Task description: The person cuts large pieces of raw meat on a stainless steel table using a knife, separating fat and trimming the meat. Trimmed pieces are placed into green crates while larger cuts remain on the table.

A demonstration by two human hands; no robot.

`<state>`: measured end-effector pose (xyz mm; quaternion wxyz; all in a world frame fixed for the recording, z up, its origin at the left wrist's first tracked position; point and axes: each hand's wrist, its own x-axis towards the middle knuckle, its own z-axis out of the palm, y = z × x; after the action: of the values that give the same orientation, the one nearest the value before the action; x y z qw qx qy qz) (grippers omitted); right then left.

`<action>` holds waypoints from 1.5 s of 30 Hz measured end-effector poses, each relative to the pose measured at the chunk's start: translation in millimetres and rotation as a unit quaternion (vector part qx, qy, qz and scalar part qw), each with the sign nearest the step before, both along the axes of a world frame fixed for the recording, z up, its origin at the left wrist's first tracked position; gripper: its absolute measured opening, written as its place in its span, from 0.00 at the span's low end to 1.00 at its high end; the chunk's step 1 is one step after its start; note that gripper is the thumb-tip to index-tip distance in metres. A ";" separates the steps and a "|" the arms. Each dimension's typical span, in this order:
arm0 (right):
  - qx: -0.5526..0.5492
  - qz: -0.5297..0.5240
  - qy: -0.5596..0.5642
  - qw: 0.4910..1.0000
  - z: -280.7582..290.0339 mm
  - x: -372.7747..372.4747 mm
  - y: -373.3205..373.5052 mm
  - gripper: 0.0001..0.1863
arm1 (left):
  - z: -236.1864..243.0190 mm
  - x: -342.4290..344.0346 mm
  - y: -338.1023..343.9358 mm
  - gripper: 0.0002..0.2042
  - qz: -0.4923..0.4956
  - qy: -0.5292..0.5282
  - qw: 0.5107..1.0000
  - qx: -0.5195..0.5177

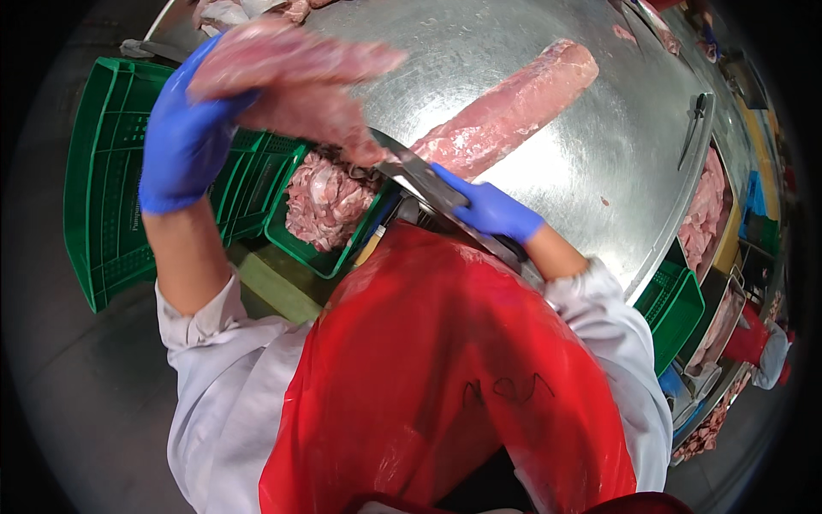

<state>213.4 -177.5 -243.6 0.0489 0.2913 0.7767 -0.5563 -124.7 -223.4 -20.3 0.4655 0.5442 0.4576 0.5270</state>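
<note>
From the picture's centre, the left hand [184, 137], at ten o'clock, was clamped on a raised meat piece [300, 94] at eleven. The right hand [497, 212], at two, gripped a knife [424, 184], its blade at the piece's lower end. A long loin [514, 107] lay on the metal surface [599, 180] at one; trimmings [321, 206] sat in a green crate [295, 255] at ten.

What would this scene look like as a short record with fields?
Left hand: blue-gloved, holding up raw meat
Right hand: blue-gloved, holding a knife by the raw meat's lower end
Table: shiny metal, a long meat piece lying on it
Green tub: by the table's edge, holding meat trimmings
Clothing: red apron, white sleeves
</note>
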 end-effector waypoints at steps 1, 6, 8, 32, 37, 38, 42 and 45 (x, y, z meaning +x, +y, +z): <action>0.006 0.005 0.020 1.000 -1.8 -12.3 2.8 0.46 | -2.5 -18.0 -17.7 0.18 0.026 -0.025 0.999 -0.028; -0.156 0.044 0.009 0.987 14.8 -14.6 2.1 0.43 | -18.1 -77.9 -102.8 0.23 0.137 -0.015 0.990 -0.009; -0.193 -0.053 -0.012 0.980 32.8 -8.2 11.2 0.43 | -37.9 -103.5 -116.9 0.22 0.200 0.029 0.976 -0.076; -0.091 -0.490 -0.047 0.866 83.9 13.4 -84.7 0.44 | -318.2 67.6 22.7 0.08 -0.100 0.402 0.910 -0.016; -0.112 -0.491 0.007 0.864 19.1 -33.8 -65.6 0.42 | -337.6 58.4 7.6 0.05 -0.087 0.337 0.937 0.040; -0.117 -0.475 0.019 0.872 4.6 -42.4 -63.2 0.42 | -341.6 59.2 7.0 0.05 -0.077 0.345 0.933 0.064; -0.026 -0.435 -0.034 0.900 -17.6 -70.6 -60.8 0.42 | -354.7 60.5 4.3 0.04 -0.043 0.348 0.931 0.098; 0.082 -0.346 -0.095 0.930 -33.2 -79.9 -59.2 0.44 | -356.1 59.5 2.1 0.03 -0.026 0.329 0.938 0.104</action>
<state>133.5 -236.7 -276.8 -0.0966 0.5964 0.6625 -0.4428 -65.2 -221.4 -376.5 0.2432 0.7443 0.5134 0.3512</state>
